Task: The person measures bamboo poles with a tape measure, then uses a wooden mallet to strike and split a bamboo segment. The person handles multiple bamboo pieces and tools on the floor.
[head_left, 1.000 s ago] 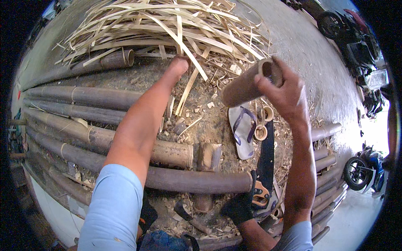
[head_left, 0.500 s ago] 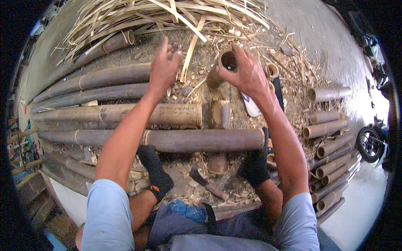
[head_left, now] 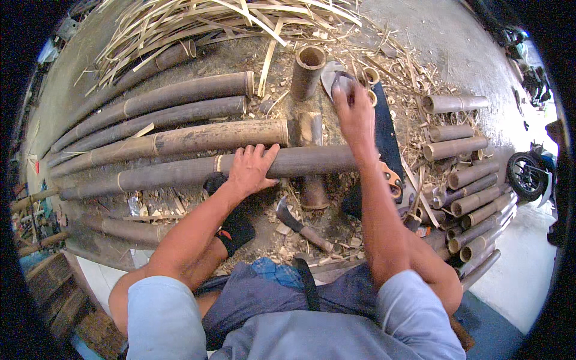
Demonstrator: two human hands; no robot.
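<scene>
Left grip [head_left: 252,170] now atop bamboo pole [head_left: 180,171].

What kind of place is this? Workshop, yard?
Likely an open-air bamboo workshop on a concrete floor. Long bamboo poles lie side by side, cut sections are stacked to the right, split strips and shavings litter the ground, and a chopping knife lies nearby.

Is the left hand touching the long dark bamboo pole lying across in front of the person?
Touching. The head view shows the left hand palm-down on the long dark bamboo pole, fingers draped over its top.
</scene>
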